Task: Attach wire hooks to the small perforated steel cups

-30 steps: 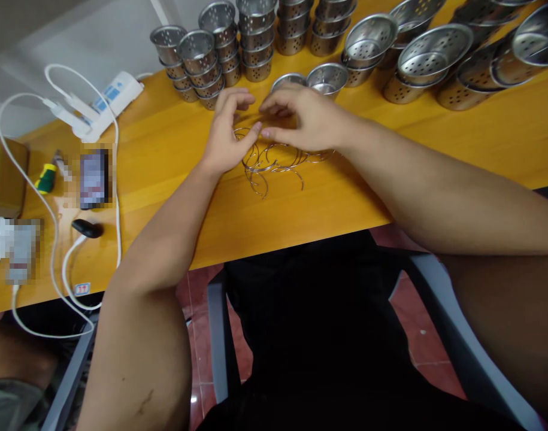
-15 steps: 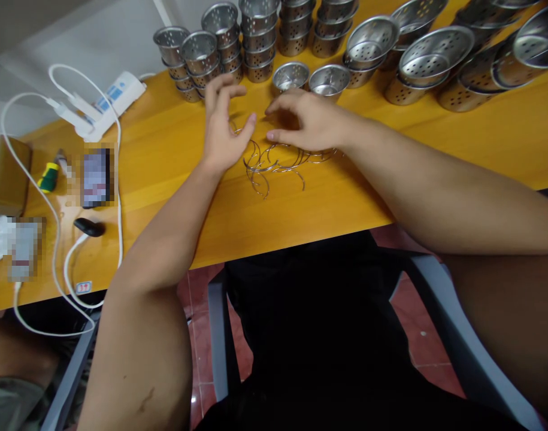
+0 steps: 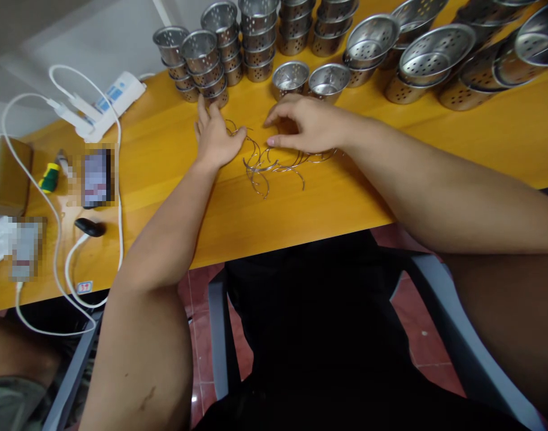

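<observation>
Several thin curved metal wires (image 3: 274, 167) lie tangled on the yellow table (image 3: 238, 221). My left hand (image 3: 215, 139) is low over the table at the wires' left end, fingers spread and pointing toward a stack of perforated metal cups (image 3: 200, 54); nothing is in it. My right hand (image 3: 307, 124) hovers at the upper side of the wires, thumb and fingers apart, with no object between them. Just beyond it stand two single metal cups, a left one (image 3: 290, 79) and a right one (image 3: 329, 82), side by side.
More stacked perforated cups (image 3: 258, 39) line the back, with wider ones (image 3: 430, 57) at the right. On the left are a white power strip (image 3: 116, 105) with cables, a phone (image 3: 96, 178), a green-yellow tool (image 3: 50, 178) and a cardboard box (image 3: 13, 176). Another person's leg shows lower left.
My left hand has moved slightly left and down toward me, its fingers now straighter and uncovering the lower cups of the stack. My right hand has hardly moved.
</observation>
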`<move>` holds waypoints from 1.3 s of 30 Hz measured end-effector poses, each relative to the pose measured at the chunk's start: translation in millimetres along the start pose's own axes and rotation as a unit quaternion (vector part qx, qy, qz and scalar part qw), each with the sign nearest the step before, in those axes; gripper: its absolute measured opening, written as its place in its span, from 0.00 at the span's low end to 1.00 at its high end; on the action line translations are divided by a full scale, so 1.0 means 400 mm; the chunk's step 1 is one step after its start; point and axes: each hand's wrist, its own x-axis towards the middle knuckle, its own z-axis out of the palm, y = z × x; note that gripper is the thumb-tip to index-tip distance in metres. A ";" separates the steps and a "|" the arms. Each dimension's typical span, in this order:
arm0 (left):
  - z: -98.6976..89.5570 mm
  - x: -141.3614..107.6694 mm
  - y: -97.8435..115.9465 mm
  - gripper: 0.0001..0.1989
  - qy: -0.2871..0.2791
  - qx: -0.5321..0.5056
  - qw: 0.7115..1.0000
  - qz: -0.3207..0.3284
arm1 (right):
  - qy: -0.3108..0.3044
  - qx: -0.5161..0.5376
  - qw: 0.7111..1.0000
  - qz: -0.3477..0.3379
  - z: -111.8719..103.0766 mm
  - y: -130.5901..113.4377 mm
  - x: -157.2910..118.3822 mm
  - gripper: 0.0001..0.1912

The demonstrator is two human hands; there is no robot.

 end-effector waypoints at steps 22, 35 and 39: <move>-0.011 0.027 0.080 0.53 0.042 0.104 0.975 -0.194 | 0.089 -0.086 0.992 -0.008 -0.046 -0.048 -0.016 0.20; -0.028 0.047 0.183 0.50 -0.018 0.142 0.945 -0.294 | 0.049 -0.214 0.970 0.108 -0.079 -0.060 -0.016 0.18; -0.031 0.049 0.184 0.46 -0.027 0.141 0.945 -0.292 | 0.050 -0.234 0.962 0.128 -0.090 -0.064 -0.020 0.09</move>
